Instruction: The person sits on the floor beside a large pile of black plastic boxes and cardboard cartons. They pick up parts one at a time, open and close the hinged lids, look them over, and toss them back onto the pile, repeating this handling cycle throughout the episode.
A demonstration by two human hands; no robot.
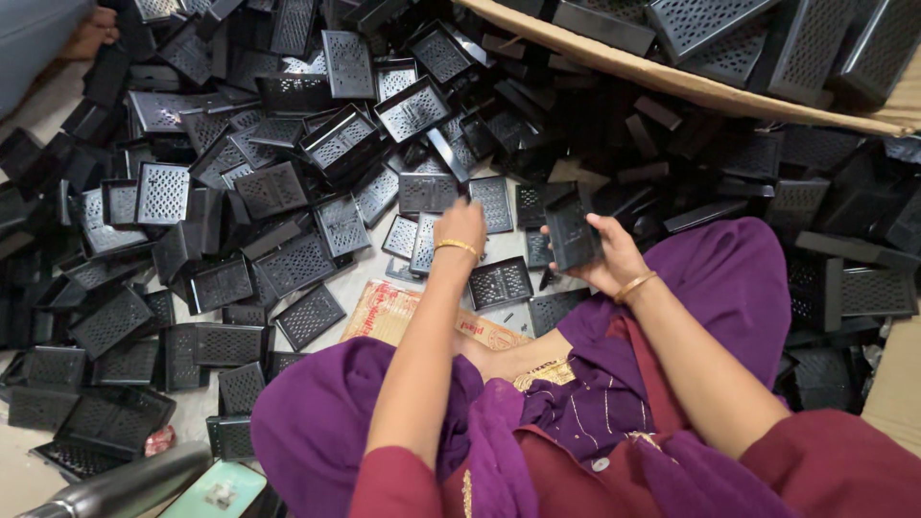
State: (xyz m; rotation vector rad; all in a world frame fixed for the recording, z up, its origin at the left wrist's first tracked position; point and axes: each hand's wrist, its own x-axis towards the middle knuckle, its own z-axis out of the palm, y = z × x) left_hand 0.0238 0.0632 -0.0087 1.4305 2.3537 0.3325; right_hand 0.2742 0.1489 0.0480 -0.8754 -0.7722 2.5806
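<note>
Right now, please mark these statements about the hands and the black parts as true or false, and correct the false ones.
1. The right hand holds a black perforated part. True.
2. The left hand holds a red cup. False: it reaches down among black perforated parts on the floor.
3. Both wrists wear gold bangles. True.
4. The cardboard box at top right is filled with white parts. False: black ones.

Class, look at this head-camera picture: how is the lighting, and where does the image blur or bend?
Head view: soft, even light, faint sheen on the black perforated trays; the left hand and right hand are sharp; the cardboard box edge bows slightly, suggesting wide-angle distortion.
</note>
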